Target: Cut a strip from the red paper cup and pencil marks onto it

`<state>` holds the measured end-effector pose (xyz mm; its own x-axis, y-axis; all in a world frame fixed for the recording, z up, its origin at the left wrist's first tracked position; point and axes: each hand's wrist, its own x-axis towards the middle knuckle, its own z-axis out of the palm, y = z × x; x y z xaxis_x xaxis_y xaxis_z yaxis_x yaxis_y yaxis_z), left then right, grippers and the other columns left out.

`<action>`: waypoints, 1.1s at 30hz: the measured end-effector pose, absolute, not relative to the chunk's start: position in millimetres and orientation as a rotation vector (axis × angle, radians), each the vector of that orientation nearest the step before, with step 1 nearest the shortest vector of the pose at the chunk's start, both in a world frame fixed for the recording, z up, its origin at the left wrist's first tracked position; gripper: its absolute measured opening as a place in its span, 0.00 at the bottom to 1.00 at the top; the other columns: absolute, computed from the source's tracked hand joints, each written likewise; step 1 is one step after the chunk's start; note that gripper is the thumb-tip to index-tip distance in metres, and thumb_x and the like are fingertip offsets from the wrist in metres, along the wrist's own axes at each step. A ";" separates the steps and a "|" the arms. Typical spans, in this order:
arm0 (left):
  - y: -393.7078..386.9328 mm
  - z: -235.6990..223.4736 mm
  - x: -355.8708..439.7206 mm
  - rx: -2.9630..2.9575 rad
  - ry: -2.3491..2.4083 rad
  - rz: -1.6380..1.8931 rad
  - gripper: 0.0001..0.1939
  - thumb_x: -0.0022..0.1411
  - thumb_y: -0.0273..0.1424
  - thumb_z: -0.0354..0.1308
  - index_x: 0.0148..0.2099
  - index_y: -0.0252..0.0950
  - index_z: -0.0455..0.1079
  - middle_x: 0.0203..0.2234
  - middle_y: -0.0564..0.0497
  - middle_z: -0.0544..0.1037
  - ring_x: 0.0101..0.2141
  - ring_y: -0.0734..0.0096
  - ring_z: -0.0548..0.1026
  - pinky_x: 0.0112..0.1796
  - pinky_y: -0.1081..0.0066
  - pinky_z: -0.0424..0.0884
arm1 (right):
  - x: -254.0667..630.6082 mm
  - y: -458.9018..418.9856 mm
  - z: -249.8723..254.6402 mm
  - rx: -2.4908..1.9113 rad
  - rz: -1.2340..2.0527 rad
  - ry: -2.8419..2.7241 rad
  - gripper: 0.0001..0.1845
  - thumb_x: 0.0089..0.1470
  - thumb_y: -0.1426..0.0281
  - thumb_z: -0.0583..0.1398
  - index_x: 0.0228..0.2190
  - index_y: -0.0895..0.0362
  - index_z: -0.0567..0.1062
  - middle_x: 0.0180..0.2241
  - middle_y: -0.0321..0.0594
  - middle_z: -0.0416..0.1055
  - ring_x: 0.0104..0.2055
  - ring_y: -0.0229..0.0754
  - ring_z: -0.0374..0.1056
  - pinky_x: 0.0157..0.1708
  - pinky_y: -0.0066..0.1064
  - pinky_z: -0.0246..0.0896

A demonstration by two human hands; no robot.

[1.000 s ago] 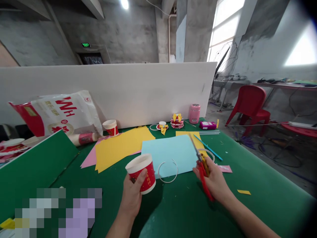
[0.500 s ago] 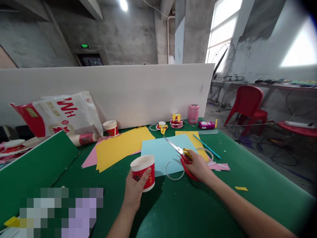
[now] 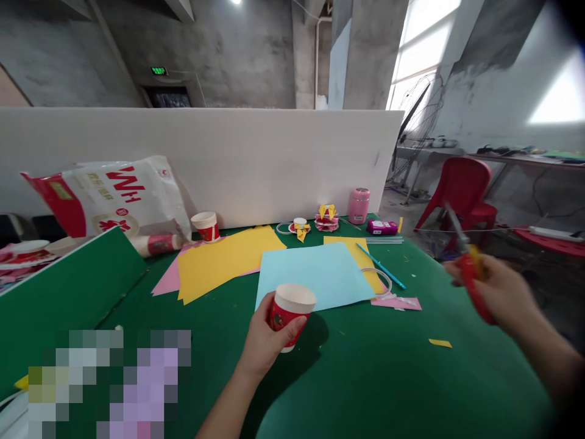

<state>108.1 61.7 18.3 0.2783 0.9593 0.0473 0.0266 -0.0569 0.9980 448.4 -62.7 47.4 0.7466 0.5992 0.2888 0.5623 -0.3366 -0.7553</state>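
Note:
My left hand (image 3: 269, 335) is wrapped round a red and white paper cup (image 3: 292, 314), held tilted slightly above the green table. In my right hand (image 3: 500, 292) is a pair of scissors (image 3: 470, 274) with red and yellow handles, blurred, the blades pointing up and away. That hand is out past the table's right edge. Beyond the cup lies a light blue sheet of paper (image 3: 311, 268), partly over a yellow strip of paper (image 3: 351, 247). A pale ring (image 3: 387, 289) rests by its right corner.
A teal pencil (image 3: 381, 267) and pink scraps (image 3: 397, 302) lie on the right. Yellow sheets (image 3: 228, 259) are at left, near another paper cup (image 3: 205, 225). Small cup crafts (image 3: 326, 219) and a pink bottle (image 3: 359, 206) stand before the white partition (image 3: 274, 164).
My right hand has swung right with the scissors, away from the blue sheet. The pale ring beside the scissors no longer shows there. My left hand has moved right with the cup.

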 end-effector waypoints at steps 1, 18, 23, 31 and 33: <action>62.3 17.7 107.2 1.432 1.003 0.993 0.27 0.37 0.40 0.64 0.41 0.36 0.66 0.33 0.47 0.75 0.34 0.59 0.73 0.33 0.64 0.70 | 424.0 -51.7 45.8 -1.857 0.302 -0.967 0.15 0.48 0.60 0.58 0.33 0.59 0.70 0.32 0.51 0.71 0.30 0.41 0.67 0.28 0.34 0.58; 72.6 2.0 101.9 1.560 1.054 1.178 0.39 0.43 0.36 0.64 0.56 0.42 0.51 0.52 0.43 0.60 0.40 0.61 0.70 0.38 0.63 0.67 | 273.7 30.0 12.1 -1.038 1.249 -0.673 0.15 0.38 0.70 0.66 0.28 0.58 0.65 0.16 0.28 0.63 0.17 0.30 0.58 0.15 0.18 0.52; 70.6 -2.9 111.6 1.251 0.911 1.124 0.35 0.44 0.35 0.63 0.54 0.38 0.54 0.49 0.41 0.63 0.42 0.59 0.69 0.41 0.60 0.66 | 282.3 30.5 6.9 -0.902 1.364 -0.268 0.15 0.38 0.70 0.66 0.26 0.58 0.64 0.15 0.30 0.65 0.16 0.28 0.60 0.12 0.13 0.51; 60.5 15.5 140.4 0.982 0.664 1.002 0.21 0.51 0.34 0.59 0.48 0.35 0.64 0.46 0.43 0.71 0.46 0.59 0.68 0.44 0.64 0.64 | 270.4 18.8 17.4 -0.817 1.548 -0.077 0.10 0.43 0.74 0.63 0.27 0.59 0.65 0.15 0.34 0.67 0.15 0.28 0.62 0.16 0.15 0.60; 66.0 18.2 142.3 0.902 0.651 0.976 0.17 0.53 0.34 0.56 0.45 0.33 0.66 0.41 0.43 0.75 0.42 0.60 0.71 0.42 0.64 0.66 | 267.3 17.1 17.7 -0.809 1.561 -0.132 0.11 0.42 0.74 0.64 0.27 0.59 0.65 0.15 0.34 0.67 0.16 0.29 0.62 0.15 0.15 0.59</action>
